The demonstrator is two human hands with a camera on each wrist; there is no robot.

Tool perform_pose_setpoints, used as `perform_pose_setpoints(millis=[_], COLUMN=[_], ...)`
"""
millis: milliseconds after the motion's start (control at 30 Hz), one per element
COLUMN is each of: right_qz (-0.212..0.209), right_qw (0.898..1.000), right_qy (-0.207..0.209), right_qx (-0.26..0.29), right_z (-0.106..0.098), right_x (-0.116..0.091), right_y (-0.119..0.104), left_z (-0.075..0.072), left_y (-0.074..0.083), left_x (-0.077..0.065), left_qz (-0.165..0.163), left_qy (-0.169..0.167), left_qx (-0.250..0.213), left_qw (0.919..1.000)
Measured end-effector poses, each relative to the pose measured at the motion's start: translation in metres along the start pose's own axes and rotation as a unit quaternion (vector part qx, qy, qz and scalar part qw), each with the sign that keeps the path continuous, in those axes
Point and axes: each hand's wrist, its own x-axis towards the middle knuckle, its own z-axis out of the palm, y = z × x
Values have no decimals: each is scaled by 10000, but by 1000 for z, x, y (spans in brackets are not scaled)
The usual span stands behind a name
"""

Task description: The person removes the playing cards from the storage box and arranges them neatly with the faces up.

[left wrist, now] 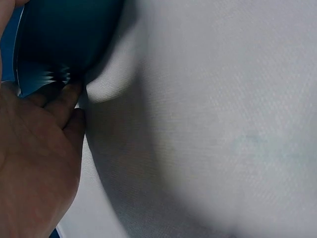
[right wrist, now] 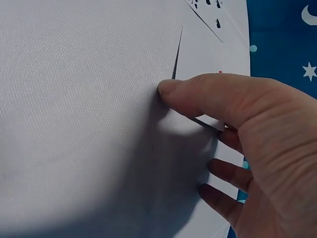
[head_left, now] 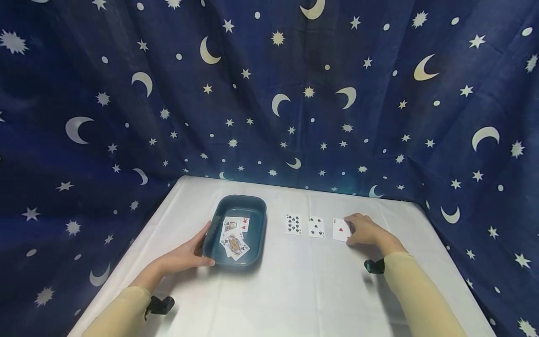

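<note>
A dark teal tray (head_left: 236, 201) with rounded corners sits left of centre on the table. Several playing cards (head_left: 236, 245) lie overlapping inside it, face cards and one with red hearts among them. My left hand (head_left: 185, 255) holds the tray's left side, thumb by the near corner; the left wrist view shows its fingers against the outer wall. At the right end of a short row, my right hand (head_left: 366, 230) pinches an ace of hearts (head_left: 339, 229) by its edges. Left of it lie a five of spades (head_left: 316, 227) and a many-pip spade card (head_left: 293, 224).
A white cloth (head_left: 286, 290) covers the table. Dark blue fabric (head_left: 252, 93) with moons and stars hangs behind and at both sides. Small black devices (head_left: 160, 305) are worn at the wrists.
</note>
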Motion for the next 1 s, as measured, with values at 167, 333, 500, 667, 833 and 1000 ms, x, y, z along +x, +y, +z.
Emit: perform_pose_setpoints(millis=[167, 333, 500, 667, 833, 1000], right_qz=[76, 25, 2, 42, 76, 35], right_qw=[10000, 9999, 9997, 9994, 9996, 9996], right_qy=[-42, -99, -181, -265, -226, -224], right_qx=[-2, -69, -157, -197, -159, -159], right_z=[-1, -2, -3, -1, -4, -3], right_x=[4, 6, 8, 8, 7, 5], right_y=[1, 1, 2, 5, 4, 0], left_z=[-6, -8, -3, 1, 1, 3], left_y=[4, 1, -2, -3, -1, -2], left_x=[1, 2, 1, 1, 3, -1], left_qz=[14, 30, 61, 29, 47, 9], left_qy=[47, 84, 28, 42, 120, 17], left_qx=[120, 126, 41, 58, 118, 50], left_qw=[9999, 9999, 10000, 10000, 9998, 10000])
